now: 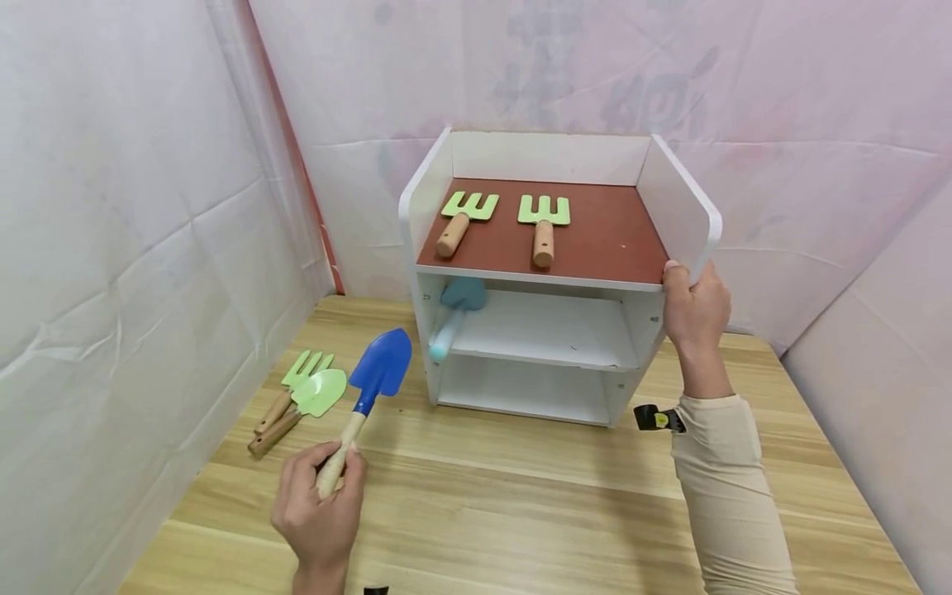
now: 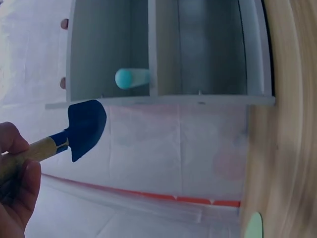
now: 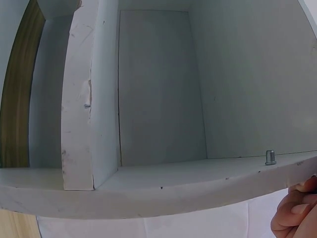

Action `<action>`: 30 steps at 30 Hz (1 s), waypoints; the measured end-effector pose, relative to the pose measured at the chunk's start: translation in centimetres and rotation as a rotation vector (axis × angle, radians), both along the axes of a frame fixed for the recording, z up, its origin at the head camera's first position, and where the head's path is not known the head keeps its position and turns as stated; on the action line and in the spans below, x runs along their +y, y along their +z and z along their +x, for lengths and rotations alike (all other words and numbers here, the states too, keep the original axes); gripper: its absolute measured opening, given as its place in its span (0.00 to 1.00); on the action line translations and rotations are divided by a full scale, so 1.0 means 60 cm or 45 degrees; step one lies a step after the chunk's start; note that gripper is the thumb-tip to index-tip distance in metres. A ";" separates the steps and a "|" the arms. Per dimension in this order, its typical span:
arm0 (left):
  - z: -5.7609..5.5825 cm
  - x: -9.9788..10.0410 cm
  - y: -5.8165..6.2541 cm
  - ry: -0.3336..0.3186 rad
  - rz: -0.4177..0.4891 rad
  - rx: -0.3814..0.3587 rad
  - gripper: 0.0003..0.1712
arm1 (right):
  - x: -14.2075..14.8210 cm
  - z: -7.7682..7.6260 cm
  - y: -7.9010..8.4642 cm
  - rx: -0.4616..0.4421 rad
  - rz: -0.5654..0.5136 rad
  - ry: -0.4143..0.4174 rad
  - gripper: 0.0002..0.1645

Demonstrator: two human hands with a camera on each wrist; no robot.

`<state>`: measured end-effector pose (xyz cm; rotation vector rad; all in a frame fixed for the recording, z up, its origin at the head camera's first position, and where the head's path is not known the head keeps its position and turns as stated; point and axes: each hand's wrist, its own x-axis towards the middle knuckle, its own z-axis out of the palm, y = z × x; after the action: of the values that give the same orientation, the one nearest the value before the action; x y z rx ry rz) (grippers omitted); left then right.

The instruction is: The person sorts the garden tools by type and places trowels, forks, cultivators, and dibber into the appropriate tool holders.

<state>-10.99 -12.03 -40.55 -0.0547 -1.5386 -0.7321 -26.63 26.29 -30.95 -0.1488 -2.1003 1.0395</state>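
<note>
My left hand [image 1: 320,506] grips the wooden handle of a blue hand trowel [image 1: 382,364], blade pointing up and away, left of a small white shelf unit [image 1: 539,283]. In the left wrist view the trowel's blade [image 2: 85,128] appears beside the shelf's side panel, apart from it. My right hand [image 1: 697,310] grips the shelf's right side panel just below its top corner, thumb at the front edge. Two green hand forks [image 1: 470,208] with wooden handles lie on the brown top board [image 1: 606,235]. A light-blue trowel [image 1: 449,330] lies at the left of the middle shelf.
On the wooden table [image 1: 476,504] at left, a green hand fork [image 1: 277,409] and a green trowel [image 1: 321,392] lie partly overlapping. White cloth walls [image 1: 149,248] enclose the table at the back and sides. A metal shelf pin [image 3: 270,157] sticks out inside the right panel.
</note>
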 end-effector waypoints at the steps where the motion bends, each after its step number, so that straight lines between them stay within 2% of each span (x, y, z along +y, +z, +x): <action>1: 0.000 0.003 0.001 -0.015 -0.001 -0.005 0.10 | 0.000 0.000 0.000 0.001 -0.001 0.001 0.20; 14: 0.001 0.037 0.010 -0.161 -0.026 -0.145 0.07 | 0.000 0.001 0.001 -0.018 -0.012 0.005 0.20; 23: -0.003 0.077 0.046 -0.263 -0.044 -0.091 0.05 | 0.000 0.000 0.002 -0.002 -0.006 0.005 0.20; 26: -0.008 0.086 0.047 -0.276 -0.039 -0.078 0.05 | 0.000 0.000 0.003 -0.007 -0.005 0.002 0.20; 30: -0.018 0.095 0.034 -0.313 -0.015 -0.070 0.05 | 0.001 0.001 0.003 -0.018 -0.008 0.004 0.20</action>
<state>-12.07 -6.31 -38.48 -0.2376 -1.6057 -0.9256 -26.54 26.34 -30.77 -0.1561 -2.1105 1.0497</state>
